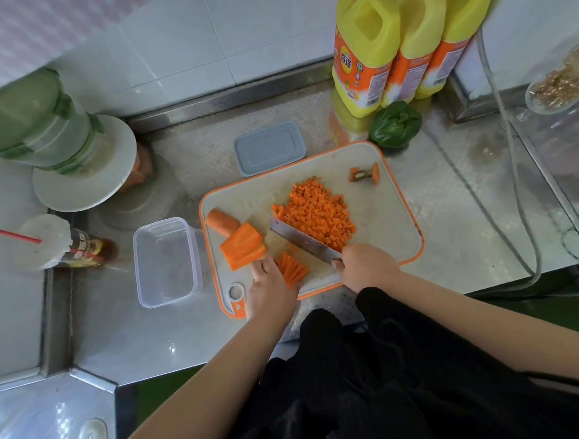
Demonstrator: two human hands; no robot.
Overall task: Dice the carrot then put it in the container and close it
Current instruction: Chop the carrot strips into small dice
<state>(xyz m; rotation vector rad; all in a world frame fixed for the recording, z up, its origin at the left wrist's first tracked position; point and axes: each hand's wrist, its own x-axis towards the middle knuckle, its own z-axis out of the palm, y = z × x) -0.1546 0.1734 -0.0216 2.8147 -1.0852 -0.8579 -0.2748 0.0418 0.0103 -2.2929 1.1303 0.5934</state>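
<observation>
A white cutting board with an orange rim (395, 210) lies on the steel counter. On it are a heap of diced carrot (318, 214), a stack of carrot slabs (242, 246), a carrot end piece (221, 220), a bundle of carrot sticks (293, 269) and the cut-off top (364, 174). My left hand (268, 287) rests on the sticks, fingers beside them. My right hand (367, 265) grips the handle of a knife (301, 240), whose blade lies against the diced heap. An open clear container (165, 261) stands left of the board. Its grey lid (269, 149) lies behind the board.
Yellow detergent bottles (392, 39) and a green pepper (394, 124) stand at the back right. A green-lidded jar on a white plate (42, 131) and a dark bottle (81, 248) are at the left. A cable (514, 174) runs down the right side.
</observation>
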